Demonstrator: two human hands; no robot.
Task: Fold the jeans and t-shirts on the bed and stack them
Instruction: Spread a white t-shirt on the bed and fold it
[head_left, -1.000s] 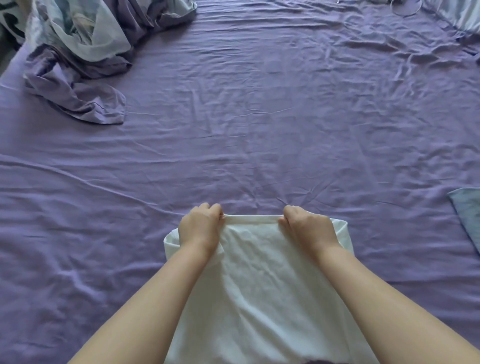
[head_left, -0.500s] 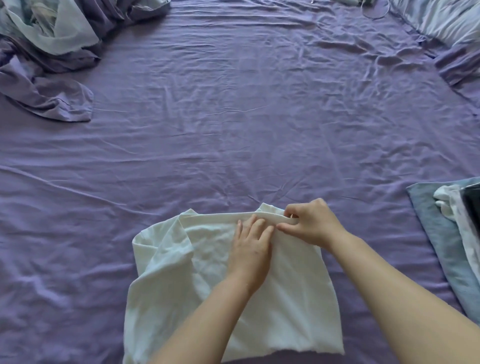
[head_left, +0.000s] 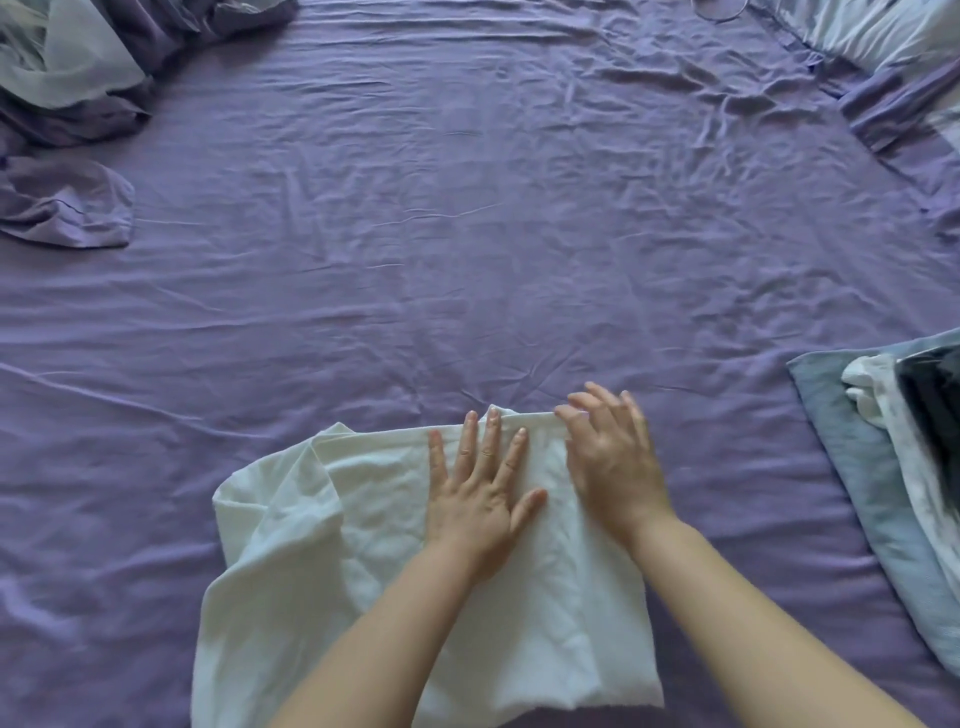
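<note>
A white t-shirt (head_left: 322, 545) lies partly folded on the purple bed sheet (head_left: 467, 234), near the front edge. My left hand (head_left: 480, 488) presses flat on its middle, fingers straight and spread. My right hand (head_left: 610, 457) rests on the shirt's upper right corner with relaxed, spread fingers. The shirt's left side is bunched and loose. At the right edge sits a stack of folded clothes (head_left: 883, 467): light blue jeans at the bottom, with a white garment and something dark on top.
A crumpled purple blanket (head_left: 67, 202) and a sheer white cloth (head_left: 62, 57) lie at the back left. A striped pillow (head_left: 883, 26) and bunched purple bedding sit at the back right. Wrinkled sheet fills the middle.
Both hands let go of the shirt's top edge. The left hand moved right and went flat on the shirt; the right hand's pinch opened. The view turned right, showing the stack.
</note>
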